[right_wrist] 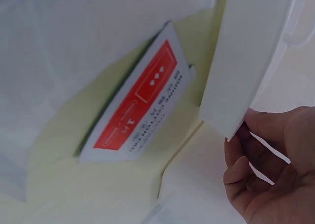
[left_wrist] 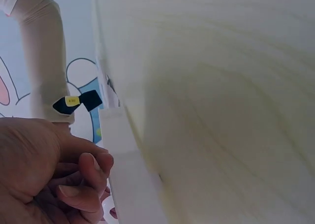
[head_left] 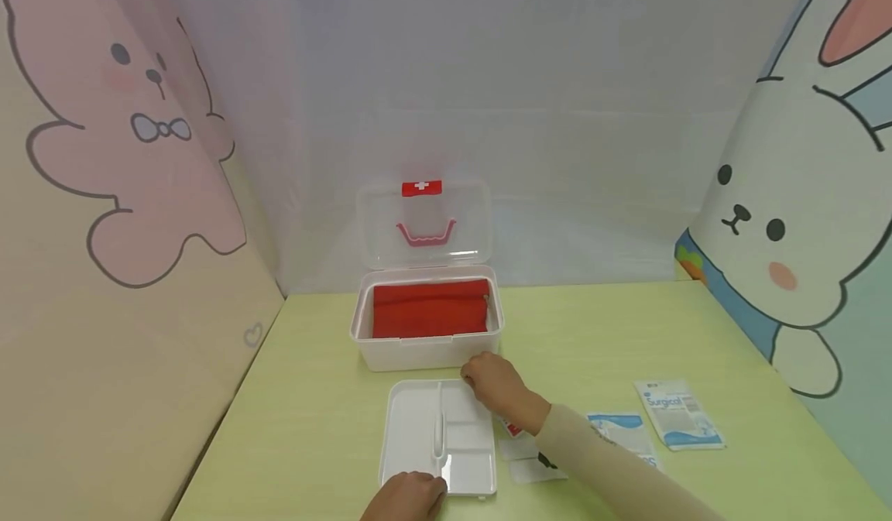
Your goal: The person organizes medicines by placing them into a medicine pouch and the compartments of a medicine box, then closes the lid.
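A white divided tray (head_left: 409, 432) with a raised middle handle lies in front of an open white first-aid box (head_left: 425, 354). My left hand (head_left: 407, 498) grips the tray's near edge; in the left wrist view its fingers curl beside the white tray wall (left_wrist: 133, 170). At the far right corner, my right hand (head_left: 498, 385) pinches the rim, thumb and fingers meeting there in the right wrist view. Inside the box rests a red fabric pouch (head_left: 430, 312). A red-and-white iodine cotton pad packet (right_wrist: 142, 101) lies beside the tray, partly hidden by my right arm in the head view.
The box's clear lid (head_left: 379, 227), with a pink handle and red latch, stands raised against the back curtain. To the right lie a surgical packet (head_left: 679, 415) and a blue-and-white packet (head_left: 627, 432), partly covered by my sleeve. Flat white packets (head_left: 533, 471) lie beside the tray.
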Demonstrator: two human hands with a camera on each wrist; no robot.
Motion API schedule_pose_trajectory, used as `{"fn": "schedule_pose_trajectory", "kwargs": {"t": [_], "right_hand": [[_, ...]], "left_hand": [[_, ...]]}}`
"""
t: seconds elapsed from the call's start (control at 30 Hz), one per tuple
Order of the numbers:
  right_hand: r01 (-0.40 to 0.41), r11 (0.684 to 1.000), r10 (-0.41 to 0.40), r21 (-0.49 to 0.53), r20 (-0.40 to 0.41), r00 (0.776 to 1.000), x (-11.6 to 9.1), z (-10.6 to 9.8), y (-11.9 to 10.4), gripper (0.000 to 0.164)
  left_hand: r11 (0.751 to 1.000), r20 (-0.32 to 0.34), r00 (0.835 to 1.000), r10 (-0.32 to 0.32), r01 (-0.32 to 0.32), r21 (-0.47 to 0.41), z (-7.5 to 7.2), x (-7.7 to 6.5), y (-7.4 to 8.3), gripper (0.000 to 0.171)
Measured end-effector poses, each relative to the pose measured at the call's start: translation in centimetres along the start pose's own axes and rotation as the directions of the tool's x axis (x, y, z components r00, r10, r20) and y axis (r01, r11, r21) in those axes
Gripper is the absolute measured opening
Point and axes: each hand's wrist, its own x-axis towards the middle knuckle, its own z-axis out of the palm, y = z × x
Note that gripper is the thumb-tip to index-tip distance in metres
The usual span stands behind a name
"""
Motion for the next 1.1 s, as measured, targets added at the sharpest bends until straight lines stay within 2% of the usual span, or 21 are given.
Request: {"fn": "schedule_pose_trajectory", "kwargs": {"t": [0.13,0.3,0.47,0.63,0.77,0.9,1.0,1.1], "right_hand": [[-0.001,1.0,0.001,-0.009,-0.009,1.0,-0.2,0.3,0.3,0.015],[0.008,1.0,-0.008,0.001,-0.029,1.0,-0.5,0.5,0.6,0.018],[-0.001,1.0,0.001,0.003,-0.033,0.999,-1.1,0.4,0.8,0.019],[-0.013,1.0,0.013,0.004,-0.016,1.0,-1.6,0.0,0.8,0.027],[-0.02,0.999,0.02,0.031,-0.003,1.0,-2.1,-0.3,0.6,0.032],[-0.051,0.997,0.049,0.065,0.029,0.998,-2.8,-0.5,0.5,0.032],[-0.066,0.994,0.061,0.091,0.053,0.997,-3.4,-0.7,0.3,0.031],[-0.06,0.992,0.055,0.113,0.052,0.997,-4.0,-0.8,0.1,0.029]], "left_hand": [[1.0,-0.012,1.0,0.0,0.0,0.015,0.0,-0.1,0.0,0.027],[0.996,0.004,0.998,-0.068,0.068,-0.065,-0.3,-0.4,-0.3,0.028],[0.977,0.033,0.991,-0.128,0.132,-0.165,-0.6,-0.8,-1.1,0.024],[0.956,0.023,0.989,-0.148,0.149,-0.253,-0.9,-1.3,-2.0,0.013],[0.937,0.019,0.98,-0.198,0.195,-0.289,-1.0,-1.5,-2.6,0.008],[0.915,0.028,0.952,-0.306,0.302,-0.268,-1.1,-1.5,-3.3,0.007],[0.883,0.025,0.917,-0.398,0.39,-0.261,-1.3,-1.5,-3.7,0.009],[0.865,-0.011,0.894,-0.448,0.431,-0.257,-1.4,-1.5,-4.1,0.013]]}}
